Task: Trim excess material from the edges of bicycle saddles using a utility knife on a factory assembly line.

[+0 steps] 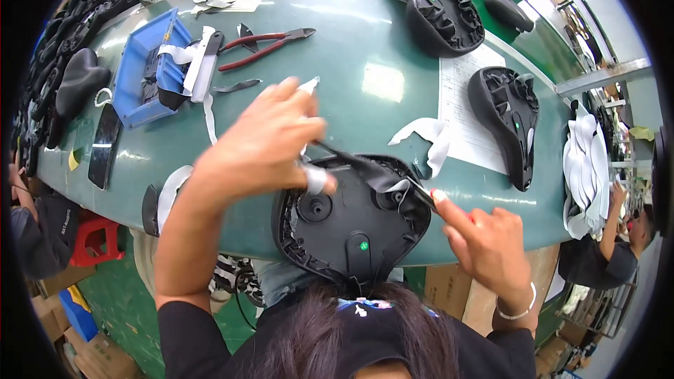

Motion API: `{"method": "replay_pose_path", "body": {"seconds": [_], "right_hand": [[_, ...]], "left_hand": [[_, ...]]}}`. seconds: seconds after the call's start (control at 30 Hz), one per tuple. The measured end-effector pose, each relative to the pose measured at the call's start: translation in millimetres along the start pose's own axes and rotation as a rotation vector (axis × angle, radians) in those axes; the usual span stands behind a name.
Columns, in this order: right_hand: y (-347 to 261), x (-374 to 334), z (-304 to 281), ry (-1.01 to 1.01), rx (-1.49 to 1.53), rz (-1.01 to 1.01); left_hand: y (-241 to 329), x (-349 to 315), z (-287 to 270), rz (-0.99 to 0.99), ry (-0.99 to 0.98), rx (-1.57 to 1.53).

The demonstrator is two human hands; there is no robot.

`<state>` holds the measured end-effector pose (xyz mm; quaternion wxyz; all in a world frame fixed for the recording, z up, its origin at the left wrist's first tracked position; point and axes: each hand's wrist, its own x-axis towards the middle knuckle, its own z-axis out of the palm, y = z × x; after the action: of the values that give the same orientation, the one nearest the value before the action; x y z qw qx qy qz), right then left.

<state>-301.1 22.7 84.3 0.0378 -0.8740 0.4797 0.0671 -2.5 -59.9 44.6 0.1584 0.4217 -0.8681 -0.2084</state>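
Evidently left fingers (307, 131) tight on a black strip (371, 173), right fingers (453, 215) snug around a slim tool (422, 194).

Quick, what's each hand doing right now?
Left hand: closed, pinching a black strip above the upturned saddle.
Right hand: closed around a slim tool, its exact kind unclear.
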Motion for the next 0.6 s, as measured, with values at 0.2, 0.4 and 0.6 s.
{"method": "replay_pose_path", "body": {"seconds": [0.2, 0.4, 0.6], "right_hand": [[16, -1, 20, -0.01, 0.023, -0.069], [-26, -54, 50, 0.061, 0.437, 0.212], [-48, -82, 89, 0.256, 1.237, 0.361]], "left_hand": [[32, 53, 30, 0.182, -0.167, -0.98], [39, 53, 2, -0.081, 0.697, -1.549], [40, 15, -11, 0.011, 1.859, -1.196]]}}
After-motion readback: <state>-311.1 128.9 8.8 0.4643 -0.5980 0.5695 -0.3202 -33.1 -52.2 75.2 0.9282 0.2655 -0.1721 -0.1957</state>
